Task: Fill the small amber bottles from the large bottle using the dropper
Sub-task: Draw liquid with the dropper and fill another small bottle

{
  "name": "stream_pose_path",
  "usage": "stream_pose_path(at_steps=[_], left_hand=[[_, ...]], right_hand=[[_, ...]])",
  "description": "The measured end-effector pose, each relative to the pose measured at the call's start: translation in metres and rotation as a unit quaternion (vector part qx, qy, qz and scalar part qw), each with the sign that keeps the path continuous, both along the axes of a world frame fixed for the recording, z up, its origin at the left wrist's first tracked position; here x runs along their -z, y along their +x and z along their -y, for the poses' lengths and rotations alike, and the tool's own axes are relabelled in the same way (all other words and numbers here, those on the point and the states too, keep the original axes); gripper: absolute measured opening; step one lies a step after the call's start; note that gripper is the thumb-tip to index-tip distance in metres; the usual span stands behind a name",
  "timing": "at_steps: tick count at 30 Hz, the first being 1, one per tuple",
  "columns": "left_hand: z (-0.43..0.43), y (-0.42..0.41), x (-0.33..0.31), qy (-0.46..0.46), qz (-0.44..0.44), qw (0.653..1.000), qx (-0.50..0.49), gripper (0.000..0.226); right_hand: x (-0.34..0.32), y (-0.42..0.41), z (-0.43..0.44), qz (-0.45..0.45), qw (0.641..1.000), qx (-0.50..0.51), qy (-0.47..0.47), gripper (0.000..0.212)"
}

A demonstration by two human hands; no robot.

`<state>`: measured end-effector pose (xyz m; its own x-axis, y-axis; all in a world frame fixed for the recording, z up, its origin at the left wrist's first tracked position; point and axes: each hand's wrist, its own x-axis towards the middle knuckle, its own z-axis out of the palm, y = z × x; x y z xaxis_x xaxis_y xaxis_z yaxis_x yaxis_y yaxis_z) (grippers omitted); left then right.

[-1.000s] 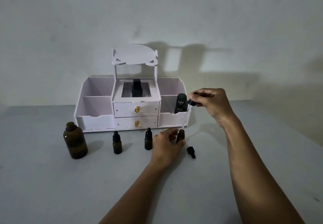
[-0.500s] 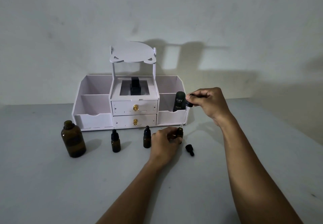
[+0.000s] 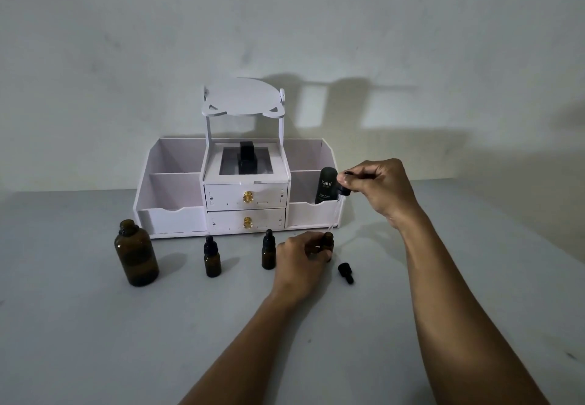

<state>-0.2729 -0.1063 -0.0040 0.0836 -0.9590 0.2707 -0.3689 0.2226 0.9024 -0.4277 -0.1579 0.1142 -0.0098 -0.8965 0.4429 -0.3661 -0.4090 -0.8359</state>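
a plain grey table [image 3: 95, 341] runs back to a bare, pale wall [image 3: 126, 40] marked by faint smudges; the light is dim, and hard shadows of the organiser fall on the wall to its right. a white organiser [image 3: 243, 189] with two gold-knobbed drawers stands at the table's back edge, against the wall, with a dark tube [image 3: 325, 185] lettered "kahf" upright in its right front compartment.

in front of it, the large bottle [image 3: 137, 254] stands uncapped at the left. two capped small amber bottles [image 3: 212, 257] [image 3: 268, 250] stand in a row to its right. the left hand [image 3: 302, 257] is curled around a third small bottle [image 3: 327, 241], open at the neck, steadying it on the table. the right hand [image 3: 376, 188] pinches the black bulb of the dropper [image 3: 336, 211] between thumb and fingers, above that bottle; its glass tube slants down with its tip at the bottle's mouth. a loose black cap [image 3: 345, 272] lies on the table just right of the left hand.
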Motion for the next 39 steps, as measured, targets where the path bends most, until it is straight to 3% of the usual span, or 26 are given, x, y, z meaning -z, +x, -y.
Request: stream_pose_path(at_steps=[5, 10, 14, 18, 23, 28, 31, 35, 39], left_hand=[[0.0, 0.0, 0.002, 0.009, 0.009, 1.0, -0.003, 0.042], [-0.012, 0.012, -0.002, 0.047, 0.026, 0.998, 0.031, 0.06], [-0.041, 0.035, -0.013, 0.061, 0.052, 0.995, 0.064, 0.057], [-0.075, 0.072, -0.035, 0.014, 0.062, 0.996, 0.062, 0.047], [-0.099, 0.134, -0.056, -0.106, 0.006, 0.993, -0.055, 0.03], [-0.093, 0.202, -0.052, -0.178, -0.064, 0.952, -0.24, 0.027], [-0.086, 0.235, -0.039, -0.139, -0.075, 0.948, -0.277, 0.043], [-0.077, 0.26, -0.017, -0.045, -0.085, 0.976, -0.194, 0.065], [-0.074, 0.266, -0.008, -0.026, -0.105, 0.985, -0.137, 0.063]], right_hand=[[-0.005, -0.001, -0.005, -0.021, 1.0, -0.009, -0.002, 0.007], [-0.017, 0.001, -0.014, 0.019, 0.999, -0.009, -0.034, 0.004], [-0.029, 0.011, -0.026, 0.056, 0.996, -0.029, -0.06, 0.005], [-0.041, 0.037, -0.04, 0.077, 0.992, -0.052, -0.084, 0.002], [-0.047, 0.091, -0.057, 0.12, 0.984, -0.093, -0.098, 0.007], [-0.044, 0.151, -0.062, 0.199, 0.971, -0.115, -0.068, 0.008], [-0.039, 0.184, -0.064, 0.228, 0.963, -0.133, -0.048, 0.014], [-0.027, 0.217, -0.062, 0.225, 0.963, -0.147, -0.018, 0.01], [-0.014, 0.235, -0.062, 0.211, 0.964, -0.163, 0.002, 0.009]])
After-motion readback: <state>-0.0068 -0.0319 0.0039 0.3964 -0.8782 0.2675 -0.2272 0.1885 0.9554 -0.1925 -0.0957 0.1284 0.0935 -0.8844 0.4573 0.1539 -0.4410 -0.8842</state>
